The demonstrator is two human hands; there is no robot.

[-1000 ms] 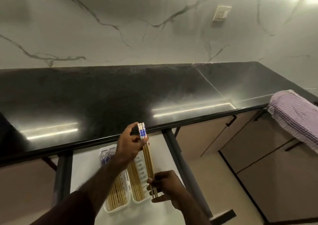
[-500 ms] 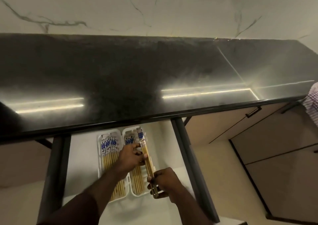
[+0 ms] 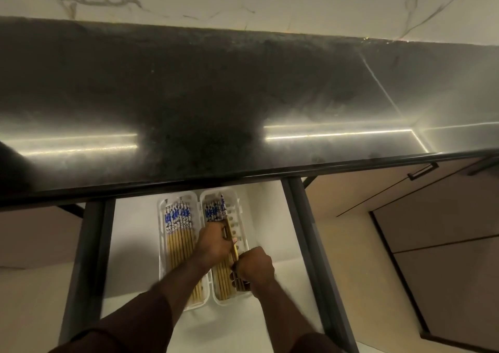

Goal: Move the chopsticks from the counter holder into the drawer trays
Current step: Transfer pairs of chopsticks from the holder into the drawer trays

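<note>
Two white plastic trays lie side by side in the open drawer point(image 3: 135, 244). The left tray point(image 3: 162, 244) is filled with several bamboo chopsticks with blue-and-white tops point(image 3: 178, 217). The right tray point(image 3: 241, 231) holds several more chopsticks point(image 3: 214, 209) on its left side. My left hand point(image 3: 214, 243) and my right hand point(image 3: 253, 267) both grip a small bundle of chopsticks point(image 3: 234, 247), pressed down low into the right tray. My hands hide most of the bundle. No counter holder is in view.
The black stone counter point(image 3: 243, 96) overhangs the drawer's back end. Dark drawer rails point(image 3: 305, 231) run along both sides. Beige cabinet fronts with a black handle point(image 3: 422, 170) stand to the right. A marble wall rises behind the counter.
The bundle, held up near the counter edge a second ago, has come down into the right tray with both hands on it. The view has tilted downward.
</note>
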